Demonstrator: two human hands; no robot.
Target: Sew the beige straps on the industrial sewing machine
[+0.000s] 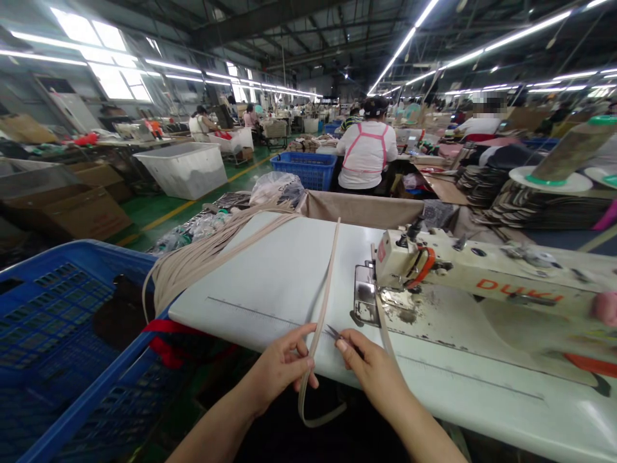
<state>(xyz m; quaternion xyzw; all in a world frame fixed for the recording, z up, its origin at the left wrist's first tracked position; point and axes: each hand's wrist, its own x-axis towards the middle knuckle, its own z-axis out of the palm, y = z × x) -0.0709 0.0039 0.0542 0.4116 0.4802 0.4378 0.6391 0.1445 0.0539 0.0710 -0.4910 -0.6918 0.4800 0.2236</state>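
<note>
A narrow beige strap (330,273) runs from the middle of the pale sewing table (270,257) toward me, and its near end curls below the table's front edge. My left hand (282,363) is closed on this strap, thumb against fingers. In my right hand (373,370) is a small pair of thread snips (333,332), with the dark pointed blades directed left, close beside the strap. The palm and fingers hide the snips' handles. To the right stands the sewing machine (434,267); another strap (384,325) passes from its needle area to the front edge.
Many beige straps (207,257) drape over the table's left side. A blue plastic basket (91,302) sits at left. Behind the table is a fabric-lined bin (361,207), and beyond it a seated co-worker (367,151). A thread cone (571,154) stands at right.
</note>
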